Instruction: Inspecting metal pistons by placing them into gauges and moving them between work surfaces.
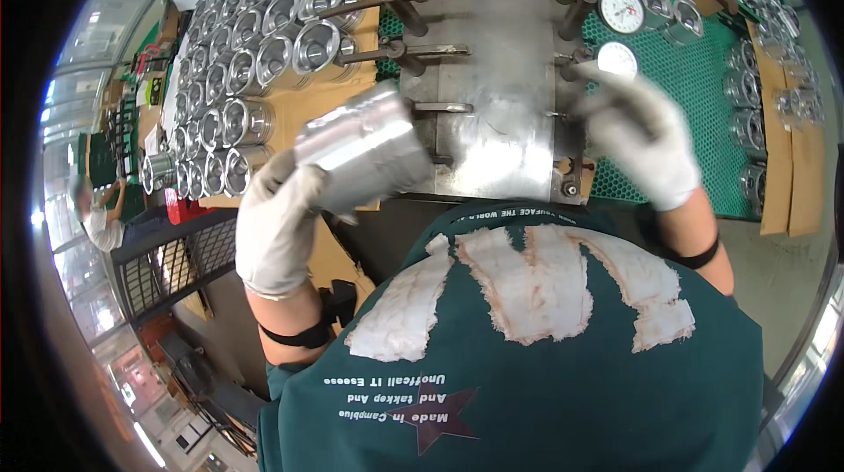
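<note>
My left hand (280,230), in a white glove, grips a shiny metal cylinder (365,147) between thumb and fingers. The cylinder is tilted in the air, left of the near end of a polished steel bench fixture (505,151). My right hand (651,142), also gloved in white, is at the fixture's right side, just below a round white dial gauge (618,59). Motion smears its fingers, and a dark blur lies across them. I cannot tell whether it holds anything. Metal rods on posts (404,15) line the fixture's left side.
Many similar hollow metal cylinders (272,54) stand in rows on cardboard at the left. More cylinders (747,125) are on the green mat (694,116) and cardboard at the right. A second dial gauge (622,10) stands farther back. At far left is another person (101,217).
</note>
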Tool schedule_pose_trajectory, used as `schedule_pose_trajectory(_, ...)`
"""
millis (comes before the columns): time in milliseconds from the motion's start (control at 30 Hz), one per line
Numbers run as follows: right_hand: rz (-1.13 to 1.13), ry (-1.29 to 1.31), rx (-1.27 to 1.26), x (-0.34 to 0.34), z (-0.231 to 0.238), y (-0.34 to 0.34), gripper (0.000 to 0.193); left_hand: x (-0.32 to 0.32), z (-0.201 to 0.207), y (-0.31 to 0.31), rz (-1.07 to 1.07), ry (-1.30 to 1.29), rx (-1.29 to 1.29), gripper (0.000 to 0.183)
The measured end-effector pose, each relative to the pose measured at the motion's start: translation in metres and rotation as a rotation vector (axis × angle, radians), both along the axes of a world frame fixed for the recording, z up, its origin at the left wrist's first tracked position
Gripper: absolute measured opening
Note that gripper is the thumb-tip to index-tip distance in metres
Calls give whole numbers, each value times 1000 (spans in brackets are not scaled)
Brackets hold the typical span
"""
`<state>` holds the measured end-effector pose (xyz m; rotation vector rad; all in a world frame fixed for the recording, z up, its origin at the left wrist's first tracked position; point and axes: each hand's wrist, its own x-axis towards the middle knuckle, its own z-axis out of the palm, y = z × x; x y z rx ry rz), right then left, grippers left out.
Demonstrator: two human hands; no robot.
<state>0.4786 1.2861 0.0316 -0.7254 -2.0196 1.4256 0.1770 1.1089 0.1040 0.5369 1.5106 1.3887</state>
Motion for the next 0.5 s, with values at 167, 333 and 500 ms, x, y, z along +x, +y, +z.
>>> schedule_pose_trajectory(167, 72, 205, 444, -62, -11, -54, 105, 2, -50, 22, -745, 871, 424, 37)
schedule_pose_trajectory(333, -6, -304, 568, -54, -28, -54, 91, 30, -79, 36, -675, 1075, 142, 63)
schedule_pose_trajectory(500, -80, -332, 558, -54, -33, -57, 85, 48, -102, 51, -699, 1358, 341, 95)
